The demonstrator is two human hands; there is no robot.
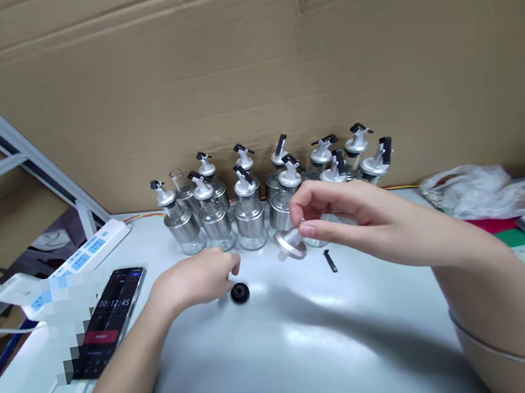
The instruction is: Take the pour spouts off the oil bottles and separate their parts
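Aloft | spout [290, 244]: in right hand [366, 222] | black ring [239, 293]: near left hand [200, 278]

Satiny metal spout [291, 243], glossy tabletop [222, 373], matt cardboard [162, 85]

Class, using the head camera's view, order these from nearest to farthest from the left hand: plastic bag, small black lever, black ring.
From the left hand:
1. Black ring: by its fingers, slightly right.
2. Small black lever: farther right on the table.
3. Plastic bag: far right.
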